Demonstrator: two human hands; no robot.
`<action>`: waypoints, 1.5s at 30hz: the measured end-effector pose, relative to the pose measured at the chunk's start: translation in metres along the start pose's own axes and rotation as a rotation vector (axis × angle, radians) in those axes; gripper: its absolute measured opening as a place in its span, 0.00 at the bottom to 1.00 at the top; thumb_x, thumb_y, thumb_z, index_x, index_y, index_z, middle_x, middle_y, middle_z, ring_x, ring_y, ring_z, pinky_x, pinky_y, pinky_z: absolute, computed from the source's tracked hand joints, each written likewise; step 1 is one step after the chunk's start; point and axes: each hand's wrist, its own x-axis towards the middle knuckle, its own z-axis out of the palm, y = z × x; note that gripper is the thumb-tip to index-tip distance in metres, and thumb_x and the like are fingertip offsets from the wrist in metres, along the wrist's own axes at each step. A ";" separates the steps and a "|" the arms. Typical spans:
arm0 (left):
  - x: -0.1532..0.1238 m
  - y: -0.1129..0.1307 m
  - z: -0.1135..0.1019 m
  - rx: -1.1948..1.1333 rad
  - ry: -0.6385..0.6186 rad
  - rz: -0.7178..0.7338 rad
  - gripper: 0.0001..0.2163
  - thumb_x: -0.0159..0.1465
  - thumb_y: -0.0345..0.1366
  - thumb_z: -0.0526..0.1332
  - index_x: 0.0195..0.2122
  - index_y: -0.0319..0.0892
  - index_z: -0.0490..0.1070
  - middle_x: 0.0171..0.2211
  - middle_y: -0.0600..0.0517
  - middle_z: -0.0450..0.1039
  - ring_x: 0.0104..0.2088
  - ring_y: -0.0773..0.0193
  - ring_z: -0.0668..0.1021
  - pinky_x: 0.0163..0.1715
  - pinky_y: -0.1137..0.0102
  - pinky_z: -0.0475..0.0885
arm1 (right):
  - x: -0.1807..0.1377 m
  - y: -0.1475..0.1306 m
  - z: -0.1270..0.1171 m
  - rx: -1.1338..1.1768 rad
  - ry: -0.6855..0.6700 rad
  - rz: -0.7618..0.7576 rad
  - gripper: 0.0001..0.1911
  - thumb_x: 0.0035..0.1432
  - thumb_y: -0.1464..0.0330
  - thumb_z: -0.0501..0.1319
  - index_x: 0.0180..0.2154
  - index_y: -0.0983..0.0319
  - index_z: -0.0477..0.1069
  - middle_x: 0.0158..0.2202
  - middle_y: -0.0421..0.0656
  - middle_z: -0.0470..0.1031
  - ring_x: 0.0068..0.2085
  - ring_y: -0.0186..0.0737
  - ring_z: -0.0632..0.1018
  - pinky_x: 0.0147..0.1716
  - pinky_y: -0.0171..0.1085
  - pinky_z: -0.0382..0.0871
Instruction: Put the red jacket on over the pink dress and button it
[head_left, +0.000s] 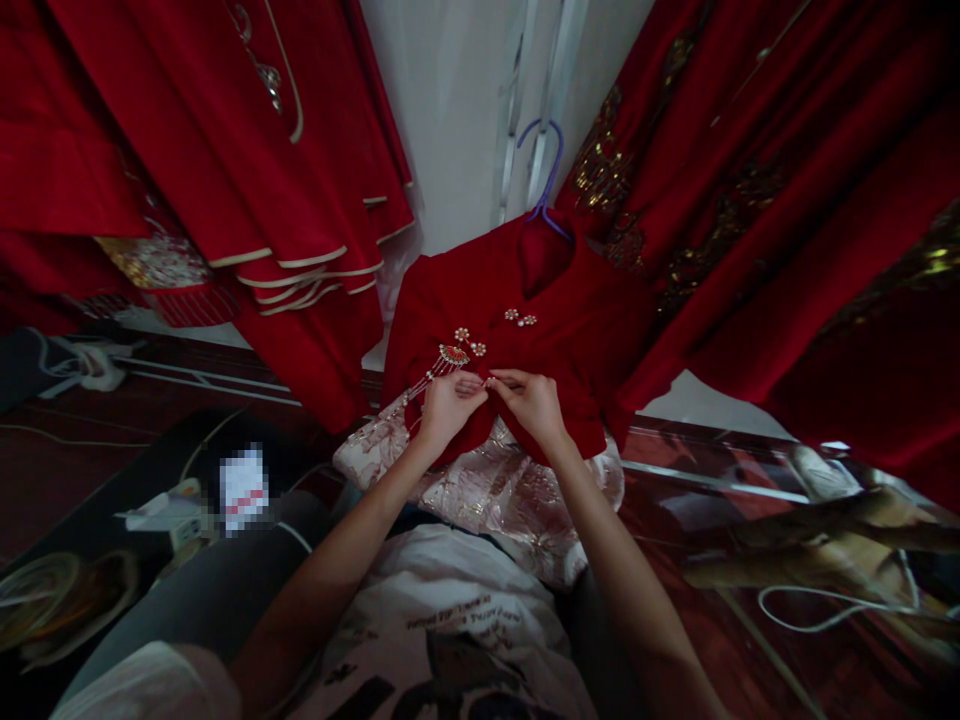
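Hanging red garments: gold-edged ones beyond and left of the left hand, gold-embroidered ones beyond and right of the right hand.
Red jacket: the piece being worked on, spread under and beyond both hands, its collar pointing away from them.
Pale brocade cloth: under the wrists, on the person's lap, showing below the jacket's near edge.
Left hand: thumb and fingers pinched on the jacket's front, fingertips meeting the other hand's.
Right hand: pinched likewise at the same spot; the exact bit between them is too small to tell.
Purple hanger hook: beyond the right hand, rising from the collar.
Fan-shaped ornament: just beyond the left hand, its beaded strands trailing leftward.
Flower ornaments: one pair beside the fan, another beyond the right hand's fingertips.
Progress: these ornaments look already placed; the spot between the fingertips seems unfinished. Anything else left cannot be told.
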 end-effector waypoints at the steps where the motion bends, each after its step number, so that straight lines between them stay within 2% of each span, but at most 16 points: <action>1: 0.000 0.000 0.000 0.011 0.008 0.000 0.07 0.53 0.30 0.66 0.33 0.39 0.76 0.31 0.49 0.80 0.31 0.64 0.81 0.37 0.67 0.79 | 0.000 0.000 0.001 -0.010 0.005 -0.003 0.11 0.58 0.64 0.64 0.42 0.57 0.80 0.42 0.41 0.82 0.37 0.43 0.83 0.40 0.41 0.79; 12: 0.005 0.000 -0.006 0.096 -0.036 0.027 0.05 0.55 0.28 0.64 0.33 0.40 0.76 0.32 0.50 0.80 0.31 0.65 0.81 0.36 0.69 0.78 | 0.001 0.002 0.003 -0.084 -0.003 -0.032 0.11 0.60 0.67 0.61 0.43 0.60 0.78 0.39 0.43 0.82 0.36 0.39 0.82 0.38 0.36 0.77; 16: 0.004 0.009 -0.012 0.180 0.022 0.063 0.07 0.55 0.26 0.62 0.35 0.40 0.74 0.32 0.52 0.79 0.29 0.68 0.79 0.33 0.72 0.76 | 0.004 -0.004 -0.019 -0.058 -0.085 0.000 0.10 0.58 0.67 0.63 0.42 0.60 0.78 0.40 0.43 0.82 0.34 0.38 0.82 0.37 0.36 0.77; 20: 0.006 0.016 -0.024 0.263 0.076 0.121 0.06 0.57 0.28 0.61 0.35 0.41 0.74 0.33 0.53 0.77 0.27 0.71 0.76 0.28 0.75 0.72 | 0.006 -0.008 -0.052 -0.011 0.000 0.028 0.13 0.60 0.62 0.61 0.43 0.61 0.77 0.37 0.45 0.82 0.32 0.39 0.82 0.34 0.37 0.77; 23: 0.006 0.016 -0.030 0.320 -0.037 0.186 0.05 0.57 0.29 0.62 0.34 0.42 0.75 0.35 0.53 0.74 0.30 0.70 0.76 0.30 0.75 0.72 | 0.006 -0.010 -0.068 0.042 0.012 0.018 0.15 0.60 0.60 0.60 0.43 0.62 0.77 0.38 0.46 0.81 0.32 0.39 0.82 0.35 0.37 0.78; 26: 0.002 0.015 -0.029 0.372 -0.145 0.247 0.06 0.58 0.30 0.63 0.36 0.43 0.74 0.38 0.52 0.72 0.34 0.69 0.75 0.35 0.72 0.74 | 0.003 -0.013 -0.073 0.049 -0.063 0.013 0.15 0.60 0.60 0.61 0.43 0.62 0.77 0.38 0.46 0.81 0.34 0.39 0.82 0.35 0.37 0.78; 34: -0.006 0.016 -0.025 0.427 -0.128 0.348 0.08 0.61 0.32 0.64 0.42 0.43 0.71 0.39 0.51 0.70 0.39 0.64 0.75 0.42 0.68 0.73 | -0.002 -0.019 -0.056 0.062 -0.328 0.022 0.12 0.60 0.66 0.59 0.43 0.62 0.76 0.34 0.44 0.80 0.33 0.36 0.80 0.33 0.35 0.76; 37: -0.006 0.018 -0.024 0.456 -0.131 0.367 0.04 0.63 0.33 0.63 0.40 0.43 0.72 0.39 0.51 0.70 0.41 0.62 0.74 0.44 0.66 0.72 | -0.002 -0.016 -0.046 0.004 -0.341 -0.018 0.11 0.59 0.66 0.60 0.43 0.61 0.75 0.34 0.43 0.80 0.33 0.35 0.79 0.34 0.35 0.74; 41: -0.006 0.020 -0.021 0.449 -0.136 0.356 0.02 0.64 0.33 0.62 0.37 0.43 0.70 0.38 0.51 0.69 0.39 0.63 0.74 0.43 0.66 0.72 | -0.002 -0.008 -0.035 -0.092 -0.278 -0.100 0.13 0.54 0.64 0.66 0.41 0.60 0.72 0.34 0.42 0.78 0.34 0.35 0.78 0.36 0.35 0.72; 45: -0.004 0.018 -0.017 0.416 -0.150 0.325 0.02 0.64 0.32 0.61 0.36 0.42 0.68 0.37 0.51 0.70 0.38 0.63 0.76 0.42 0.66 0.73 | -0.002 0.001 -0.024 -0.070 -0.273 -0.082 0.14 0.53 0.63 0.67 0.40 0.60 0.68 0.33 0.40 0.76 0.33 0.34 0.77 0.33 0.34 0.71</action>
